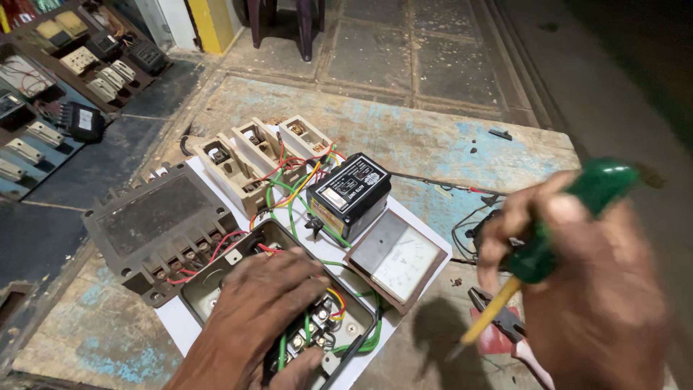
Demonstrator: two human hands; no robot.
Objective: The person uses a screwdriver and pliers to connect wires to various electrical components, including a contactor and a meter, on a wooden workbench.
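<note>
Left hand [263, 303] lies flat, fingers [299, 278] spread and pressing down on the open grey switch box [216, 285], gripping nothing, with the terminals and green and yellow wires [317, 318] just under and beyond the fingertips. Right hand [585, 289] is up off the board, fingers curled tight around the green handle of a screwdriver [538, 249]. Its long axis slants down and left, yellow shank leading and the tip hanging in the air near the pliers [505, 325]. The box terminals sit left of that tip, well apart, so the left hand is far nearer. Beyond the fingers stand a black relay unit [350, 191] and a square panel meter [397, 260].
</note>
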